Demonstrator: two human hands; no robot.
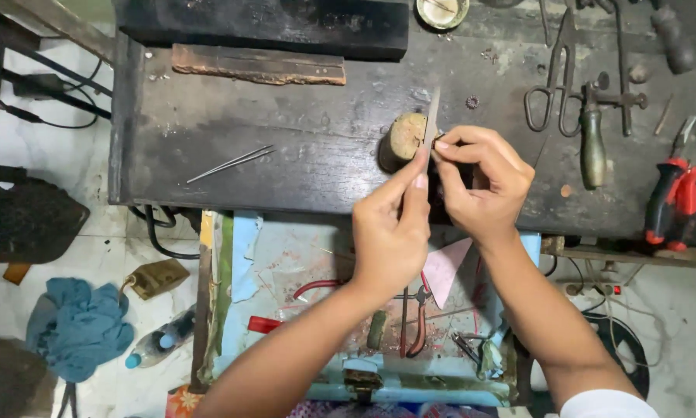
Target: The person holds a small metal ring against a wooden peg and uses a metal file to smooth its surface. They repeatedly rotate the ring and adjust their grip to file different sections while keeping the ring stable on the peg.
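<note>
Left of the wooden peg (403, 139) on the desk (208, 147): thin needles (232, 162). At the peg: left hand (390, 228) pinched closed on a flat metal file (432, 116), stiff, slim, best gripped low. Just right: right hand (483, 182) pinched shut around a tiny metal piece (440, 143), probably light, easily dropped. Farther right: shears (553, 85), red pliers (673, 193).

- We are in a small craft workshop, likely for fine metalwork.
- We see a scarred dark workbench (286, 147) with shears (553, 85), red-handled pliers (673, 197) and thin wires (230, 163).
- We notice an open drawer (286, 255) below, littered with pliers and scraps.
</note>
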